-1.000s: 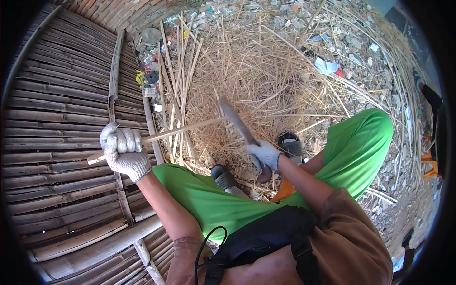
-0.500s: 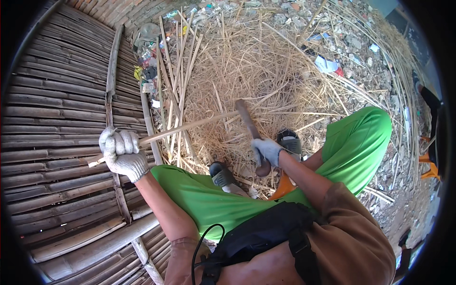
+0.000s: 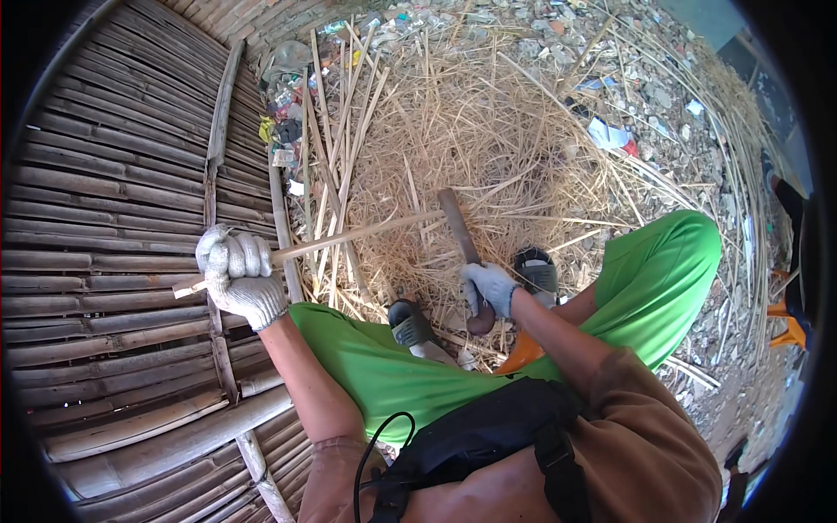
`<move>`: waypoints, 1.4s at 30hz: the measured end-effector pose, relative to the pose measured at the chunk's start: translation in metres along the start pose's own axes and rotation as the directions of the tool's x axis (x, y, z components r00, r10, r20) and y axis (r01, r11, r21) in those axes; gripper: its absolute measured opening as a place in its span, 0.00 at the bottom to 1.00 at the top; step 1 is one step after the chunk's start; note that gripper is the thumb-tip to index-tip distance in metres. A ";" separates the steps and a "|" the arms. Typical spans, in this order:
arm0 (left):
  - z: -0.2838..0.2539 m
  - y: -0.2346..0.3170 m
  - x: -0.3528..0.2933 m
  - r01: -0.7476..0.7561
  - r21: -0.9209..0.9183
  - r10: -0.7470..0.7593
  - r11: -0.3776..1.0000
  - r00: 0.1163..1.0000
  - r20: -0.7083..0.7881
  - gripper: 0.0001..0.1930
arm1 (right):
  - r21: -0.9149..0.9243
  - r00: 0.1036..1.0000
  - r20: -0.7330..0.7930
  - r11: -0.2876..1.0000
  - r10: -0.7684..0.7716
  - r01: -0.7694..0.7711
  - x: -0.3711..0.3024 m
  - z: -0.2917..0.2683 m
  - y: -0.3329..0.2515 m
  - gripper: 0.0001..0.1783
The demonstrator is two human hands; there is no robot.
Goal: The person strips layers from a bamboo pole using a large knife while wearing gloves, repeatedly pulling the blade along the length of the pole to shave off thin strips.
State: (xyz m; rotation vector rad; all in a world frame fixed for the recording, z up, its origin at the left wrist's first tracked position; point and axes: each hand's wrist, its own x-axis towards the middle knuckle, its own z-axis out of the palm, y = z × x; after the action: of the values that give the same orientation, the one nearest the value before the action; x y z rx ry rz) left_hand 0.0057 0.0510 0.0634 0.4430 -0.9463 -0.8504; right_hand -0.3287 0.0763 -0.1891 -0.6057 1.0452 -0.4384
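Note:
My left hand (image 3: 242, 275), in a white knit glove, is closed round a pale bamboo strip (image 3: 357, 234) beside the slatted bamboo wall. A short end of the strip sticks out on the left of the fist; the long part slants away to the right. Its far end meets the upper part of a long brown knife (image 3: 458, 225), and I cannot tell whether they touch. Also gloved, my right hand (image 3: 491, 288) grips the knife near its rounded lower end, between my knees. The knife points away from me and slightly left, above straw-like shavings (image 3: 488, 131).
A bamboo slat wall (image 3: 113, 218) stands close on the left. Long bamboo strips (image 3: 340, 148) lie beyond my left hand. Rubble and litter (image 3: 663, 105) cover the ground at the far right. Part of an orange stool (image 3: 521, 353) shows beneath me. Another person's dark-clothed leg (image 3: 789, 209) is at the right edge.
The whole view has shifted slightly, so the surroundings sit a little further right and lower. Both hands keep their grips, and the strip and knife hold nearly the same position to each other.

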 end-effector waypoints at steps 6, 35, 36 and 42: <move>0.012 0.003 0.000 -0.026 0.053 0.029 0.998 0.998 -0.047 0.15 | 0.041 0.977 0.214 0.999 -0.006 -0.003 -0.052 0.100 -0.065 0.14; 0.037 0.009 -0.011 -0.114 0.123 0.144 0.986 0.951 -0.272 0.07 | -0.031 0.924 0.363 0.989 -0.122 0.143 -0.074 0.139 -0.095 0.19; 0.036 0.011 -0.010 -0.090 0.165 0.137 0.982 0.945 -0.296 0.09 | -0.060 0.943 0.307 0.987 -0.126 0.152 -0.072 0.132 -0.095 0.18; 0.023 0.016 -0.018 -0.071 0.091 0.091 0.993 0.968 -0.236 0.10 | -0.097 0.970 0.241 0.993 -0.040 0.065 -0.071 0.080 -0.069 0.18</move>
State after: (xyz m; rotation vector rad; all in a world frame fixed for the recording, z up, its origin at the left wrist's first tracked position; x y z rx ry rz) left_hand -0.0123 0.0755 0.0775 0.5606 -0.7717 -0.6683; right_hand -0.2922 0.0874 -0.0677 -0.7613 0.8271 -0.3486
